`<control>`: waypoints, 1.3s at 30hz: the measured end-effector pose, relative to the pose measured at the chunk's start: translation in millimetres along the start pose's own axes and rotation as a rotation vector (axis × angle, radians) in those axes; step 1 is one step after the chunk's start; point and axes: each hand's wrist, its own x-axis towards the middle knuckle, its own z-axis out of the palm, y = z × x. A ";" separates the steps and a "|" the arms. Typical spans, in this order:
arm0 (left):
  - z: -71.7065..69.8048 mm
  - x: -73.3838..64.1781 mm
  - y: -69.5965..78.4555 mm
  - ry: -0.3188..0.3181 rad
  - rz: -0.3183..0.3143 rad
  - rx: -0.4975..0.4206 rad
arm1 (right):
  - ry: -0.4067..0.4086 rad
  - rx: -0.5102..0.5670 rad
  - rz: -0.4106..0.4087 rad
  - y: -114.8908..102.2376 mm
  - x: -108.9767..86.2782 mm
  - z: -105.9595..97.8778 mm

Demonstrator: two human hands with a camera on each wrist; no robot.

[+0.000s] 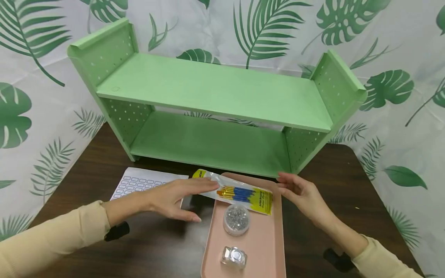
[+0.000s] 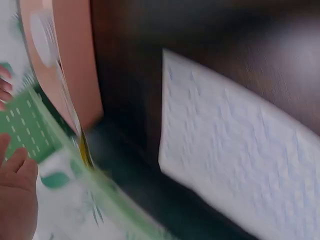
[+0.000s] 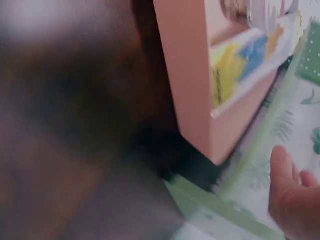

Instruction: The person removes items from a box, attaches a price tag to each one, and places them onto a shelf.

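Note:
A pink tray (image 1: 259, 247) lies on the dark table with a packet of paintbrushes (image 1: 259, 199) across its far end, the packet's left end jutting past the rim. Below the packet sit a round clear tub of silvery bits (image 1: 236, 219) and a small clear container with a silver top (image 1: 234, 257). My left hand (image 1: 174, 196) hovers left of the tray, fingers extended, overlapping the packet's edge in view; whether it touches cannot be told. By the tray's right rim, my right hand (image 1: 307, 197) has loosely bent fingers and holds nothing. Both wrist views are blurred.
A green two-tier shelf (image 1: 212, 90) stands behind the tray, its lower edge close to the tray's far end. A white sheet printed with small blue boxes (image 1: 139, 181) lies to the left, partly under my left arm. Leaf-patterned cloth (image 1: 393, 166) hangs behind.

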 end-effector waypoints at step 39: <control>99.0 30.0 50.4 -0.010 -0.242 -0.730 | 0.146 0.267 0.546 47.4 4.2 24.0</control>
